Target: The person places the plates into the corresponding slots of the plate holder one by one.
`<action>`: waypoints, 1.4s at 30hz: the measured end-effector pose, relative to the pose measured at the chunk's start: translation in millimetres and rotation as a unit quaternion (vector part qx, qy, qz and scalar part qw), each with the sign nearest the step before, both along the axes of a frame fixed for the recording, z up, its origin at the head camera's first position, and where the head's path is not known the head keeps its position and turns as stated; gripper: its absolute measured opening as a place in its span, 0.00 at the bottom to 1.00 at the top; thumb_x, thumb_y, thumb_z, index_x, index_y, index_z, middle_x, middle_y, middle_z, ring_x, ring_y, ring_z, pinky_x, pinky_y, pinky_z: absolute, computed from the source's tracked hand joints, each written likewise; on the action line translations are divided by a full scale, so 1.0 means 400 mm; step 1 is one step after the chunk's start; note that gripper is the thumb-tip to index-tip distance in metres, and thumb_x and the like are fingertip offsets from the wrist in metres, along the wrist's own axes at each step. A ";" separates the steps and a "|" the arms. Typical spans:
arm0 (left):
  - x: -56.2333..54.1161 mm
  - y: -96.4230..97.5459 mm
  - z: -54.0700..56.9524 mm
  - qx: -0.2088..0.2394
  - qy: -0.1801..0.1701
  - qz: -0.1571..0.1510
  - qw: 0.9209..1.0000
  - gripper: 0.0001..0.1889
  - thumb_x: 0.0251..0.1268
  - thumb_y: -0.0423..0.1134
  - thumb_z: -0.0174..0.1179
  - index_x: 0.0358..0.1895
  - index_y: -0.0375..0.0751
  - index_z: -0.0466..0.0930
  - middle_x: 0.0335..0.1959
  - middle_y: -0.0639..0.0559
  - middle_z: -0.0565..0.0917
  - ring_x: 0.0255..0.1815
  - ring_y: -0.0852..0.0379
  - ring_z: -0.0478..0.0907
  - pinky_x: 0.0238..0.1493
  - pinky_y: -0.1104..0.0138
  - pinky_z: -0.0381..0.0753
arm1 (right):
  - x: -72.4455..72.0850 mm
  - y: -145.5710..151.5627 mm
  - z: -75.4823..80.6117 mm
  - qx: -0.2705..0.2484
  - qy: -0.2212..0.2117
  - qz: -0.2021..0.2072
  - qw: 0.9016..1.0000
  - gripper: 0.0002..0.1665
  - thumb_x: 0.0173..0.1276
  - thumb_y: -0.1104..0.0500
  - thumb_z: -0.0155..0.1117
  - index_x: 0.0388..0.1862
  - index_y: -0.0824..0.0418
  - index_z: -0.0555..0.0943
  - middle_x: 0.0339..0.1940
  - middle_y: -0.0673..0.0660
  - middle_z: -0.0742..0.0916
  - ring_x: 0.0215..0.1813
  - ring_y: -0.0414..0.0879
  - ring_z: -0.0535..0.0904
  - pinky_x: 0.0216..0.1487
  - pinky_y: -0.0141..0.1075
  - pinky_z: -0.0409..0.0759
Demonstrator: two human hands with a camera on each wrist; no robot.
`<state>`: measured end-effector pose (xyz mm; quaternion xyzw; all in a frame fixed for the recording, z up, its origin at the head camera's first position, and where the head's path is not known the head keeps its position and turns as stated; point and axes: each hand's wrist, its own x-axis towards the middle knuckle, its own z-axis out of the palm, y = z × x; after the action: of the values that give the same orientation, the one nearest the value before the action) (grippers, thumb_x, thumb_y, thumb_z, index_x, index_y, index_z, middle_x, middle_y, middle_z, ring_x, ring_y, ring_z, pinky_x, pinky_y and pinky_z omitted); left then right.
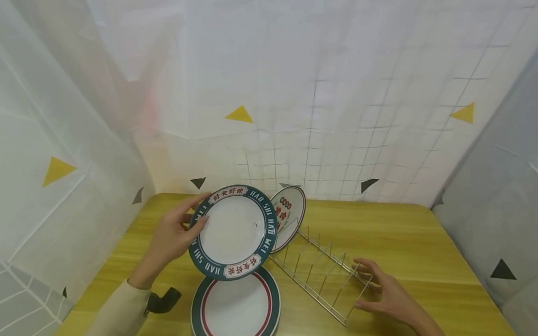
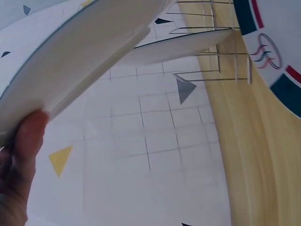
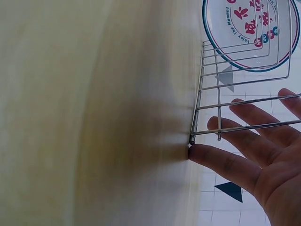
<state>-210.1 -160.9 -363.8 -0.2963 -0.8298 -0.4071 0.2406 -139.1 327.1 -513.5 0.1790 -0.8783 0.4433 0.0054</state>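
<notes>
My left hand grips a plate by its left edge, thumb on the upper face. This plate has a dark teal rim with white letters and red characters, and is held tilted above another teal-rimmed plate with a red ring. Farther back, a plate with red characters stands on edge in the far end of a wire dish rack. At the rack's near right end is my right hand, fingers spread and fairly straight. In the right wrist view its fingertips meet the rack's end wires.
The rack and the lower plate rest on a wooden table. White sheeting with yellow and dark triangles hangs behind it and at both sides. A dark strap piece sticks out by the left wrist.
</notes>
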 end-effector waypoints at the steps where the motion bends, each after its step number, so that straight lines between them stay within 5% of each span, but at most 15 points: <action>1: -0.007 0.011 0.005 0.002 0.009 0.001 1.000 0.29 0.59 0.26 0.65 0.65 0.44 0.74 0.42 0.45 0.83 0.26 0.54 0.86 0.22 0.74 0.81 | 0.000 0.000 0.001 0.001 0.003 0.002 1.000 0.54 0.51 0.55 0.80 0.73 0.53 0.61 0.63 0.73 0.76 0.60 0.72 0.75 0.50 0.57 0.81; 8: -0.066 0.096 0.044 0.014 0.080 -0.013 0.997 0.29 0.58 0.23 0.65 0.65 0.41 0.74 0.42 0.44 0.84 0.23 0.56 0.84 0.20 0.76 0.79 | 0.001 -0.003 0.008 -0.001 0.015 0.017 1.000 0.52 0.53 0.56 0.79 0.73 0.56 0.61 0.62 0.75 0.75 0.59 0.75 0.74 0.49 0.58 0.81; 16: -0.125 0.199 0.076 -0.022 0.160 -0.014 0.987 0.26 0.60 0.23 0.62 0.64 0.37 0.74 0.36 0.46 0.81 0.24 0.61 0.67 0.20 0.75 0.68 | 0.003 -0.009 0.013 0.006 0.007 0.005 1.000 0.50 0.54 0.55 0.78 0.71 0.58 0.62 0.61 0.73 0.77 0.59 0.72 0.76 0.49 0.56 0.81; 30: -0.145 0.318 0.051 -0.054 0.176 -0.034 0.982 0.26 0.62 0.22 0.58 0.65 0.35 0.71 0.33 0.46 0.76 0.27 0.59 0.67 0.24 0.73 0.73 | 0.001 -0.016 0.012 0.000 0.005 0.013 1.000 0.49 0.54 0.54 0.78 0.70 0.59 0.63 0.60 0.73 0.78 0.59 0.70 0.77 0.50 0.57 0.81; 42: -0.145 0.353 0.009 -0.082 0.165 -0.047 0.982 0.26 0.63 0.23 0.56 0.66 0.34 0.70 0.33 0.47 0.76 0.25 0.61 0.67 0.22 0.76 0.70 | 0.003 -0.017 0.012 0.003 0.012 0.012 1.000 0.49 0.53 0.54 0.79 0.70 0.53 0.63 0.60 0.73 0.78 0.59 0.71 0.76 0.50 0.57 0.80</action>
<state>-268.2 -19.7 -360.3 -0.4166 -0.7948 -0.2937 0.3293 -137.9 320.2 -508.7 0.1951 -0.8771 0.4388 0.0105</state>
